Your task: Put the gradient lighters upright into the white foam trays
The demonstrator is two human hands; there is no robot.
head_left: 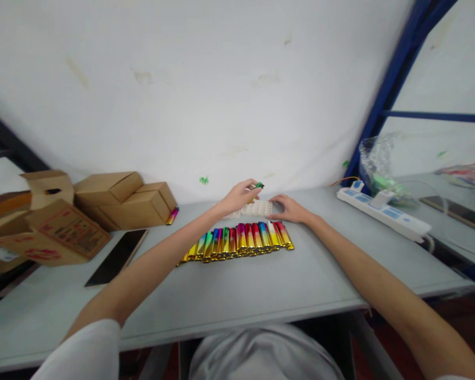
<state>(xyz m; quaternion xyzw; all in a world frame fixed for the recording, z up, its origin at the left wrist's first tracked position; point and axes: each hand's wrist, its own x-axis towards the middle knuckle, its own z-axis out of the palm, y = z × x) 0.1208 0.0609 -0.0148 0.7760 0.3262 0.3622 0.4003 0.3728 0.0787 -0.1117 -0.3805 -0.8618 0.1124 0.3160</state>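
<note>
Up near the back edge of the desk (261, 285), the left hand (237, 198) is raised a little off the surface with its fingertips pinched closed around a small lighter (257, 186) that shows a green end. Just beside it, the right hand (291, 208) lies palm down and loosely spread, gripping nothing, its fingers touching the right end of a white moulded tray (257, 208) that sits flat on the desk under the lifted lighter. In front of the tray, toward the middle of the desk, a row of shiny rainbow-coloured lighters (237, 240) lies side by side, touching one another. At the back left corner stand several cardboard boxes (122, 198), with a single lighter (172, 215) lying against the nearest one and a dark flat panel (116, 257) in front. Toward the back right edge lies a white power strip (383, 212).
</note>
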